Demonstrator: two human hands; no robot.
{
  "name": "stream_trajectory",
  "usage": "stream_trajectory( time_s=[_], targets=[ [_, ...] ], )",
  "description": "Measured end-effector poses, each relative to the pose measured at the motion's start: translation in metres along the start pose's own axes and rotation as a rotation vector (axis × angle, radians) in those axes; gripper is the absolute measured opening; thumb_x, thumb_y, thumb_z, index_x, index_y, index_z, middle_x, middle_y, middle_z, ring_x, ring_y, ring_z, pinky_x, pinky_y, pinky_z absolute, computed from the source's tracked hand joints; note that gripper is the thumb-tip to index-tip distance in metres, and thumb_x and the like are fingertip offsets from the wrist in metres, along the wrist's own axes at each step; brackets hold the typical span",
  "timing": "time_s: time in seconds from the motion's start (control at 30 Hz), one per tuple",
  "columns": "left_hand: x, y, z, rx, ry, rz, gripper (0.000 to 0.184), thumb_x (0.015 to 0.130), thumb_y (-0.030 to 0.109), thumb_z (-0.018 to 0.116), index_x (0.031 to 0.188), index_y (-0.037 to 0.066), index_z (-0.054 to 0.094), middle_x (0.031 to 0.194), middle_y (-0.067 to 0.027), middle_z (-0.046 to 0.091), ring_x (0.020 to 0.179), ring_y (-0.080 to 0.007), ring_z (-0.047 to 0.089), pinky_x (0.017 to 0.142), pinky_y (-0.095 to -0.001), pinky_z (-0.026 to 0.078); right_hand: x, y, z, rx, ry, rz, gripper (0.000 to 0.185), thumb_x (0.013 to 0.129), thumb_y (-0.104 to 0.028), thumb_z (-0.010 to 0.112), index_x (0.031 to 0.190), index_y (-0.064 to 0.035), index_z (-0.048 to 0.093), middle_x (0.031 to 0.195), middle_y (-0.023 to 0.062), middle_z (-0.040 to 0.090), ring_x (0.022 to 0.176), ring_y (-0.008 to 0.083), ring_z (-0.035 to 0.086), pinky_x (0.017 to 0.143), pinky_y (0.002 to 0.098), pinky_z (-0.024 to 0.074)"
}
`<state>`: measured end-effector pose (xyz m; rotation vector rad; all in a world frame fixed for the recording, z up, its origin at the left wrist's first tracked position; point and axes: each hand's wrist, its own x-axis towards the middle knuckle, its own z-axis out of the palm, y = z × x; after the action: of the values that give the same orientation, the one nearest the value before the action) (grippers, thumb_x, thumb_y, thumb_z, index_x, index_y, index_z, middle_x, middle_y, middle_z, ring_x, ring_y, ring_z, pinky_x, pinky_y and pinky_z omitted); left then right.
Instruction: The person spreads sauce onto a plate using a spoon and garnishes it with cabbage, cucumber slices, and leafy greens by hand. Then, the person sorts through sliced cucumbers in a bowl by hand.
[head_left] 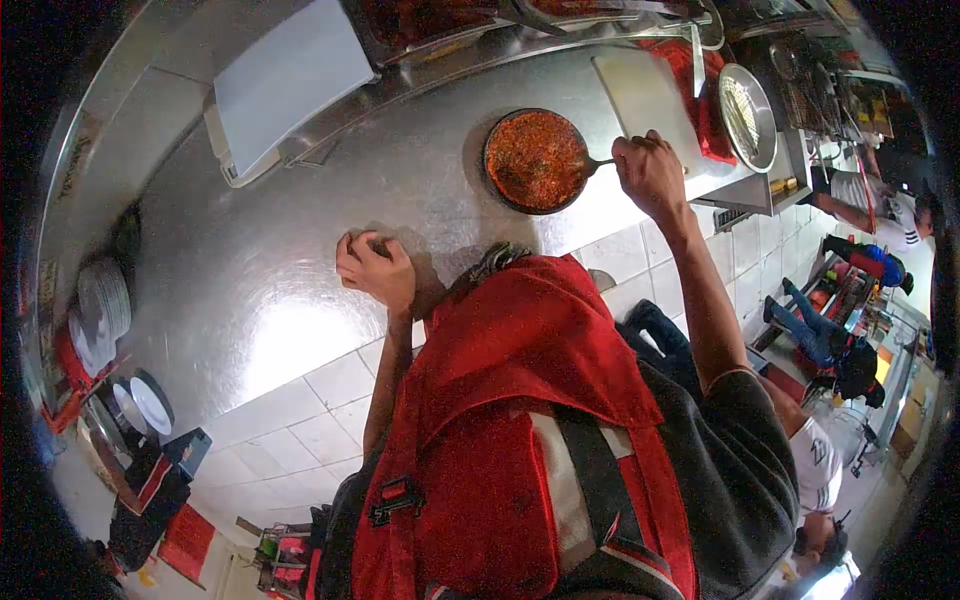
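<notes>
Gripping the handle point(603, 162), the right hand point(652, 174) has the pan point(536, 160) leftward; the left hand point(378, 268), curled, contents unclear, lies farther.

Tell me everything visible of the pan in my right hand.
The pan is round and dark-rimmed, apparently metal. Its dark handle runs to the right hand, which grips it. Coarse orange-red food with dark flecks covers the inside. It looks level over the steel counter, left of a pale board; whether its base touches the counter can't be told.
</notes>
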<state>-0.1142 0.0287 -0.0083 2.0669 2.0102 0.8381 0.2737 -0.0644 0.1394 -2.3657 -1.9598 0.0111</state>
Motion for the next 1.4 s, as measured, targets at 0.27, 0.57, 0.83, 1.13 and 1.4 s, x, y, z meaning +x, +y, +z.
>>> stream_trajectory(
  time_s=[0.27, 0.57, 0.83, 1.13, 1.4],
  targets=[
    [-0.001, 0.000, -0.001, -0.017, -0.013, -0.005, 0.026, 0.076, 0.020, 0.066, 0.101, 0.015, 0.061, 0.132, -0.0098, 0.051, 0.121, -0.0333, 0.044, 0.100, -0.0509, 0.031, 0.012, 0.005, -0.007, -0.153, 0.055, 0.029, 0.010, 0.087, -0.012, 0.052, 0.083, -0.0076, 0.060, 0.077, 0.0145, 0.066, 0.081, 0.0356, 0.061, 0.070, 0.0491, 0.0502],
    [-0.002, 0.000, -0.001, -0.018, -0.003, -0.006, 0.025, 0.077, 0.021, 0.066, 0.101, 0.015, 0.061, 0.133, -0.0115, 0.049, 0.122, -0.0342, 0.042, 0.101, -0.0508, 0.030, 0.014, 0.001, -0.004, -0.122, 0.019, -0.044, 0.009, 0.087, -0.013, 0.052, 0.085, -0.0078, 0.060, 0.077, 0.0113, 0.064, 0.084, 0.0328, 0.059, 0.073, 0.0466, 0.0483],
    [-0.001, -0.003, -0.002, -0.025, -0.008, 0.003, 0.026, 0.077, 0.020, 0.066, 0.102, 0.015, 0.061, 0.133, -0.0116, 0.049, 0.122, -0.0338, 0.042, 0.100, -0.0509, 0.031, 0.015, 0.000, -0.019, -0.179, 0.064, -0.010, 0.009, 0.086, -0.015, 0.055, 0.085, -0.0080, 0.061, 0.080, 0.0106, 0.065, 0.086, 0.0319, 0.059, 0.073, 0.0456, 0.0486],
    [0.001, 0.000, -0.003, -0.034, -0.015, -0.005, 0.025, 0.077, 0.020, 0.066, 0.100, 0.014, 0.061, 0.134, -0.0121, 0.049, 0.121, -0.0343, 0.042, 0.099, -0.0508, 0.030, -0.011, 0.006, -0.005, -0.057, 0.158, 0.072, 0.008, 0.086, -0.012, 0.058, 0.081, -0.0065, 0.060, 0.073, 0.0141, 0.061, 0.072, 0.0371, 0.058, 0.064, 0.0491, 0.0491],
    [0.001, -0.002, -0.005, -0.023, -0.007, 0.020, 0.027, 0.077, 0.020, 0.065, 0.102, 0.013, 0.059, 0.134, -0.0134, 0.049, 0.123, -0.0357, 0.042, 0.101, -0.0519, 0.029, -0.017, 0.009, -0.024, 0.467, 0.257, 0.471, 0.006, 0.084, -0.008, 0.069, 0.089, -0.0078, 0.068, 0.078, 0.0158, 0.070, 0.070, 0.0308, 0.070, 0.064, 0.0371, 0.0535]
  ],
)
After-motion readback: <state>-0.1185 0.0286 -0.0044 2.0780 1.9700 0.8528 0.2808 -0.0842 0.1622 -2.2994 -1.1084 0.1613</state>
